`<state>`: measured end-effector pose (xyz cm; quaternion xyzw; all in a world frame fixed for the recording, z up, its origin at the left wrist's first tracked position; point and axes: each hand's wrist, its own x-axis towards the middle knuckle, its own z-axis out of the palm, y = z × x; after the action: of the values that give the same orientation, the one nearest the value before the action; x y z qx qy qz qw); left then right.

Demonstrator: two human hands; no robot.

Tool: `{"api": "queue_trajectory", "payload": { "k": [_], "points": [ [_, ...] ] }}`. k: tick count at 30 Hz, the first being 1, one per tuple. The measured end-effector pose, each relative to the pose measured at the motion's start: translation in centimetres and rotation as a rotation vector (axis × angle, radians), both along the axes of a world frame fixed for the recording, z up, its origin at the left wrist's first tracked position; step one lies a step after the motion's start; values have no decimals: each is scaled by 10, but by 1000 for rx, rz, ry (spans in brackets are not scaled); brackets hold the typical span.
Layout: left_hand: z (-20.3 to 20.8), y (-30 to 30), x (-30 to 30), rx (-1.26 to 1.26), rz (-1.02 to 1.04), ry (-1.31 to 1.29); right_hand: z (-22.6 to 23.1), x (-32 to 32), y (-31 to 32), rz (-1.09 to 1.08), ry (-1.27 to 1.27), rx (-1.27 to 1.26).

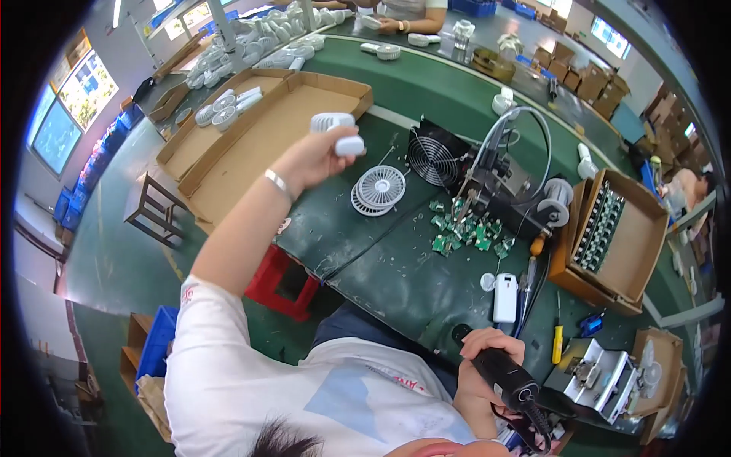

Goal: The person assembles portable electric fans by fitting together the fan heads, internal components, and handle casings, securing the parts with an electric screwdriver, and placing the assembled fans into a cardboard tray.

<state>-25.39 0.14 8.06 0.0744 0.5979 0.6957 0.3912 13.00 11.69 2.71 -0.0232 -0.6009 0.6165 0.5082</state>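
Note:
My left hand (308,158) is raised over the bench's left side, its fingers wrapped round a white handheld fan (349,145), near a cardboard tray (268,158). White round fan grilles (381,188) lie on the dark bench to the right of it. Close to my body, my right hand (484,364) grips a black corded electric screwdriver (509,378). Beyond that hand rests a white fan handle (505,298). Several small green circuit boards (481,233) are scattered in front of a soldering fixture (504,181).
A black cooling fan (434,156) stands beside the fixture, whose solder spool (556,199) is at its right. A cardboard box (646,255), a yellow screwdriver (558,344) and a metal jig (594,377) occupy the right. Across the bench, a co-worker's hand (390,26) is visible.

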Motion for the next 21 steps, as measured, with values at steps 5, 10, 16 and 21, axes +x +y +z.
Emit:
{"api": "queue_trajectory", "payload": {
  "k": [5, 10, 16, 21],
  "points": [
    [-1, 39, -43, 443, 49, 211, -2, 2, -3, -30, -8, -69],
    [-4, 6, 13, 214, -9, 492, -4, 7, -6, -9, -105, 149],
    [-33, -104, 51, -363, 375, 1319, -11, 7, 3, 52, -92, 222],
    [-105, -224, 48, -912, 1108, 1458, -11, 3, 12, 183, -102, 226]
  ]
}}
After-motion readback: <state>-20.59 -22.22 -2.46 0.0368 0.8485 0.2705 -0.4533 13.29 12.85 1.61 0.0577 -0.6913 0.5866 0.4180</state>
